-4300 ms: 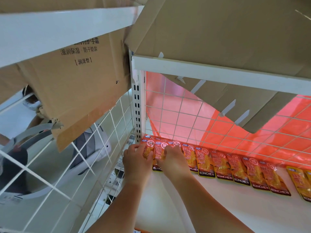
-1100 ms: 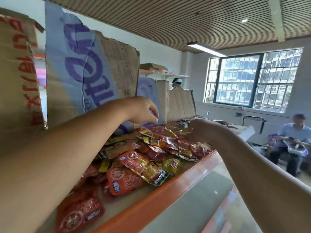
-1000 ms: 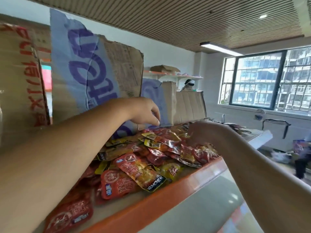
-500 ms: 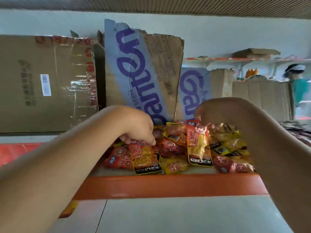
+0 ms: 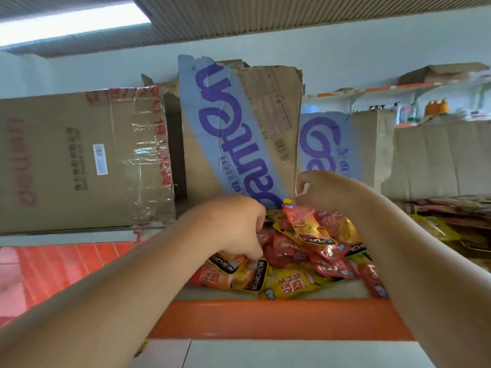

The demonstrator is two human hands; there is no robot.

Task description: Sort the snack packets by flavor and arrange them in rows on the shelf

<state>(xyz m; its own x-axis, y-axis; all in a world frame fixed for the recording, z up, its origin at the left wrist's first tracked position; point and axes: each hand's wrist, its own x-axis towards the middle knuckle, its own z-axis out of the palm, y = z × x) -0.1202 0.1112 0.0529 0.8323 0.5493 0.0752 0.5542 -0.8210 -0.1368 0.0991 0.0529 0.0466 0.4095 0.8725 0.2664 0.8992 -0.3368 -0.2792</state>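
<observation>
On shelf heap: right hand pinches packet; left hand grips front packet.

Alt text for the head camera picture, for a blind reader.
Two bare hands reach into a pile of red and yellow snack packets on an orange-edged shelf. The right hand pinches one orange packet by its top; the left hand curls into the pile. Cardboard boxes stand behind.
</observation>
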